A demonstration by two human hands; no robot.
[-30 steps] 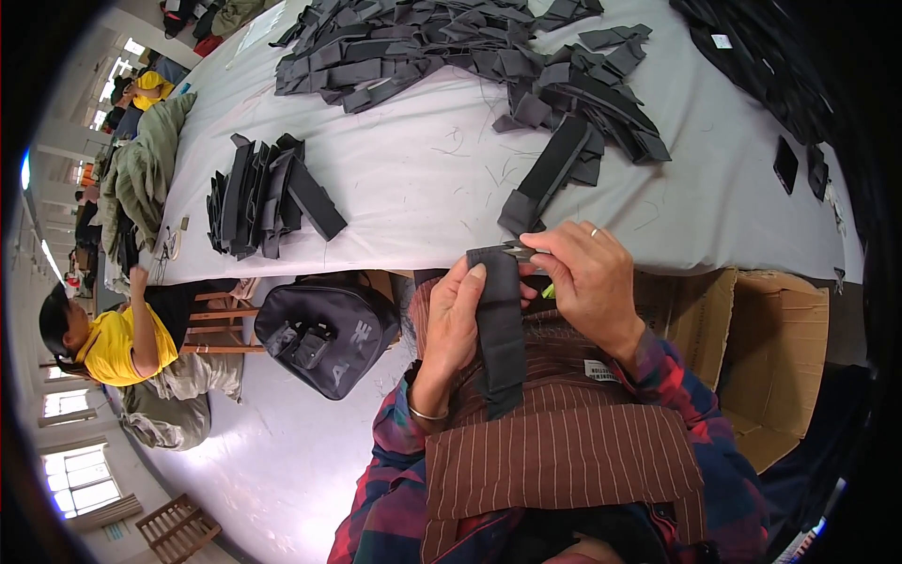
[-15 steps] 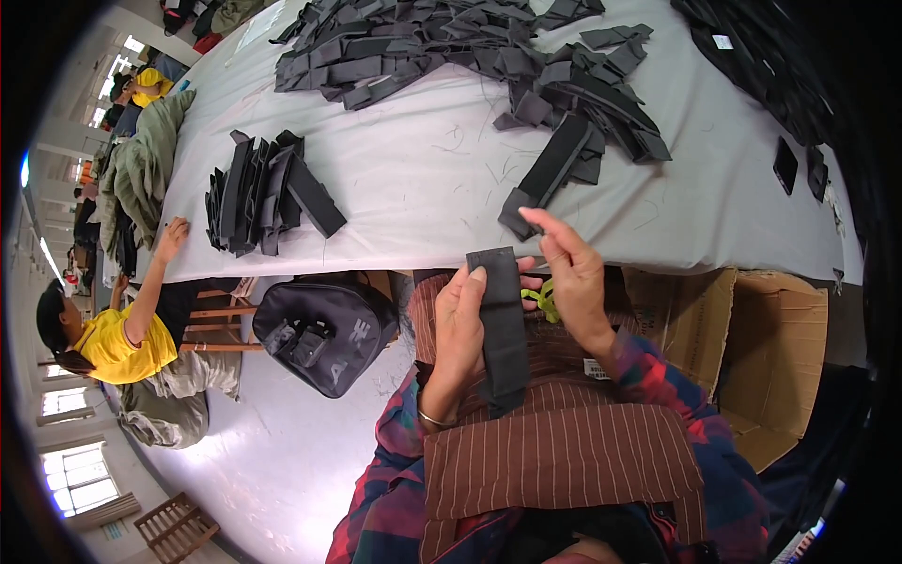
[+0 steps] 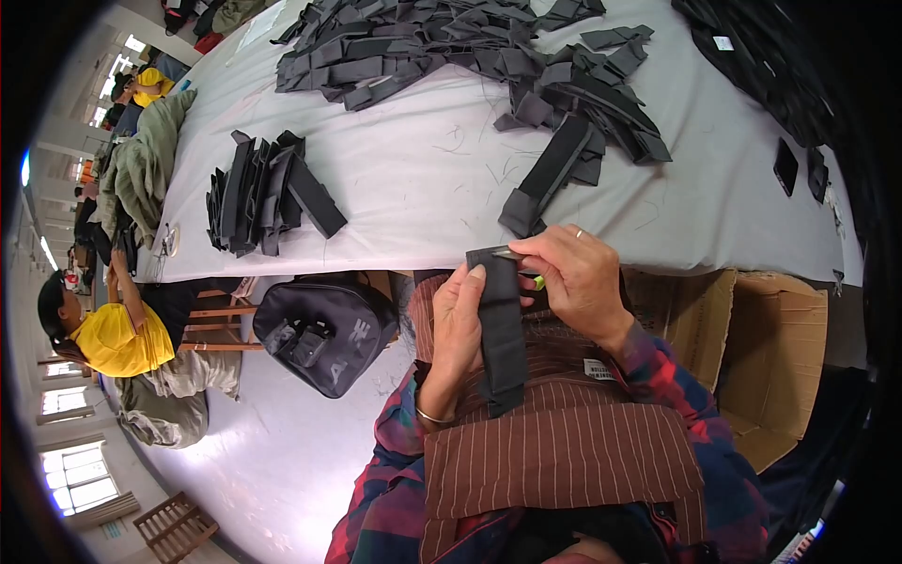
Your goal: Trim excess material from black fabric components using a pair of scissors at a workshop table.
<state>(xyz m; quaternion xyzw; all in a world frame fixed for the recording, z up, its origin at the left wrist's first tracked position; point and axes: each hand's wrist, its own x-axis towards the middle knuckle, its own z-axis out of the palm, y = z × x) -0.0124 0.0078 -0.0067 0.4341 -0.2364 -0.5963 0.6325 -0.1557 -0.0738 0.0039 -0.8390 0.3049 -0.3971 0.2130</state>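
Note:
My left hand (image 3: 458,315) pinches a dark grey fabric strip (image 3: 505,338) near its top, thumb on the front face. The strip hangs down over my striped apron. At its top edge, my right hand (image 3: 578,282) is closed around small scissors (image 3: 508,253). Their metal tip touches or lies right against the strip's upper right corner. A bit of their yellow-green handle shows below the fingers; the rest is hidden by the hand. Just beyond my right hand, a dark strip (image 3: 542,174) lies at the table's near edge.
Dark strips form a big heap (image 3: 413,47) on the white-covered table (image 3: 404,179); a bundle (image 3: 258,193) stands at left. A phone (image 3: 785,166) lies far right. Below are a black backpack (image 3: 329,334) and a cardboard box (image 3: 770,357). A person in yellow (image 3: 122,334) sits at left.
My right hand has turned and come in to the strip's top edge, bringing the scissors' tip there. My left hand stays put. The seated person's raised arm has come down.

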